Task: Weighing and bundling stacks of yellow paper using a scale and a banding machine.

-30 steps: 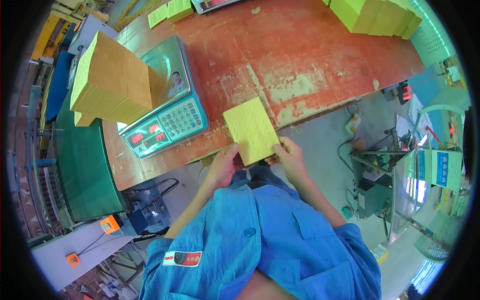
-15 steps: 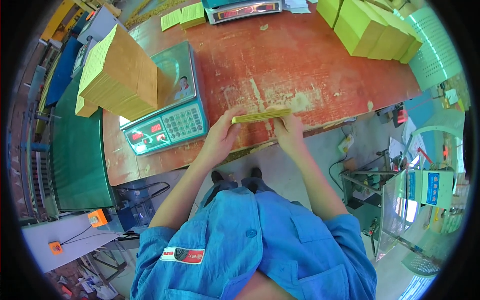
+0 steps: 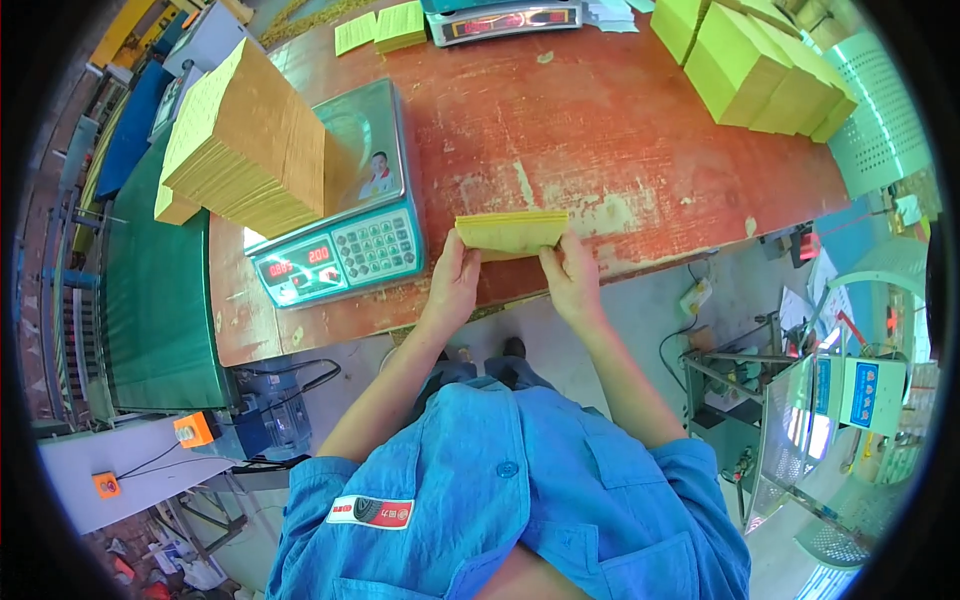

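Note:
Between my two hands is a thin stack of yellow paper (image 3: 512, 233), tilted so that its printed-looking broad face shows below its top edge. My left hand (image 3: 457, 280) grips the stack's left end, thumb on the near face. Its right end is pinched by my right hand (image 3: 572, 277). Most of the fingers are hidden behind the paper. To the left, a tall stack of yellow paper (image 3: 245, 150) stands on a teal digital scale (image 3: 375, 250) with a lit red display and a keypad.
The red worn tabletop (image 3: 570, 120) spreads around the scale. Yellow paper stacks (image 3: 745, 70) stand at the far right, smaller ones (image 3: 400, 27) at the far left. A second scale (image 3: 508, 22) sits at the back. A green-covered surface (image 3: 155, 310) adjoins the table's left side.
The stack in my hands has turned from nearly edge-on to showing its broad face. Both hands have shifted with it and still hold its ends. The table view has moved slightly right and down.

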### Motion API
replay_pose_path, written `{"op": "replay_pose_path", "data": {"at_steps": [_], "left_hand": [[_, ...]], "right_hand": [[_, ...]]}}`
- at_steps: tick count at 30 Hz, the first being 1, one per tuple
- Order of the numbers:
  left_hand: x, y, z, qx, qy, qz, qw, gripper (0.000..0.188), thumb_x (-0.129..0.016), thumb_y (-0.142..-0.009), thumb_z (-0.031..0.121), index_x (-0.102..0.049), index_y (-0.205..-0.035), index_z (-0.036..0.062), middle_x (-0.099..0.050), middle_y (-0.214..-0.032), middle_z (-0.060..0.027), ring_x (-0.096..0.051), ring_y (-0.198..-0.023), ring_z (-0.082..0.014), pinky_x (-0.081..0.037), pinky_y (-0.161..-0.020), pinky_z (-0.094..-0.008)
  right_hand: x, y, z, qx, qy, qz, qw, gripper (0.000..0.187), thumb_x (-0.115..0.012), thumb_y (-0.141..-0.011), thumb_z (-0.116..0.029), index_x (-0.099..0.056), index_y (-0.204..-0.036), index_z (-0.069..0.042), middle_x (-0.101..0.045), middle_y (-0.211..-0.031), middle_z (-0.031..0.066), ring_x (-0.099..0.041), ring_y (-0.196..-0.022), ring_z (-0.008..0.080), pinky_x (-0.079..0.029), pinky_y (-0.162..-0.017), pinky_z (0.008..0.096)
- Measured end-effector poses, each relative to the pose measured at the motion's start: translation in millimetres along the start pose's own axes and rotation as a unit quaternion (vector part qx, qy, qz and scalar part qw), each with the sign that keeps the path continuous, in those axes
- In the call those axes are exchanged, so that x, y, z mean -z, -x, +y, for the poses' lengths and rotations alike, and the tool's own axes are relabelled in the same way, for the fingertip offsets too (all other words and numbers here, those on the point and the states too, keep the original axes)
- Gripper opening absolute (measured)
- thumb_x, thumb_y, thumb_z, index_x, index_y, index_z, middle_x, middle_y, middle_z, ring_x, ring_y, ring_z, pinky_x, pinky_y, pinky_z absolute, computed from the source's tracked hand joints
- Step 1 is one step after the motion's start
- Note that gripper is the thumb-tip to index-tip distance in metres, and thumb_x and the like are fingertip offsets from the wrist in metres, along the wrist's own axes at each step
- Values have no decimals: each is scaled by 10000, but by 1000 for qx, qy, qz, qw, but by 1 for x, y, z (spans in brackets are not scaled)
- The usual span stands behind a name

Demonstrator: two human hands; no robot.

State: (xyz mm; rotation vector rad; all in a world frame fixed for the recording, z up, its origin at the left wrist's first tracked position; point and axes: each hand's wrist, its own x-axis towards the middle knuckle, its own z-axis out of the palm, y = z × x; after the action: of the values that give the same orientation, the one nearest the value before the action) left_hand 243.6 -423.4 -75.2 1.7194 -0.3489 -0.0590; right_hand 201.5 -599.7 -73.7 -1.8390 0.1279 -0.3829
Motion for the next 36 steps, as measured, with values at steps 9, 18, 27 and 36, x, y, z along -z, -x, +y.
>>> {"op": "replay_pose_path", "data": {"at_steps": [9, 18, 27, 36], "left_hand": [[34, 9, 22, -36, -130, 13, 991, 118, -584, -878, 71, -548, -969, 6, -559, -844, -183, -589, -799, -340, -472, -705, -384], [192, 14, 181, -18, 47, 35, 998, 124, -684, -847, 42, -634, -957, 14, -595, -845, 7, -550, -730, -62, -469, -657, -222], [385, -134, 203, 21, 43, 12, 999, 198, -626, -914, 279, -636, -856, 89, -637, -715, -3, -572, -586, -88, -440, -544, -231], [405, -159, 166, 131, -11, -56, 990, 210, -630, -897, 292, -609, -780, 119, -590, -628, -13, -531, -498, -112, -383, -452, -241]], "right_hand": [[4, 9, -6, -2, 39, -70, 997, 223, -542, -907, -47, -581, -1120, 5, -616, -997, 197, -598, -936, 355, -467, -804, 384], [-47, -39, -221, 48, 29, -165, 985, 237, -559, -908, -55, -592, -1128, 29, -637, -901, 83, -554, -809, 141, -443, -751, 281], [-203, -192, -305, 75, -225, -184, 954, 266, -659, -889, -137, -630, -1084, 42, -672, -926, 115, -639, -823, 149, -504, -739, 275], [-230, -193, -288, -50, -141, -173, 974, 168, -685, -869, -159, -647, -968, -28, -669, -780, 47, -616, -628, 119, -476, -574, 253]]}}
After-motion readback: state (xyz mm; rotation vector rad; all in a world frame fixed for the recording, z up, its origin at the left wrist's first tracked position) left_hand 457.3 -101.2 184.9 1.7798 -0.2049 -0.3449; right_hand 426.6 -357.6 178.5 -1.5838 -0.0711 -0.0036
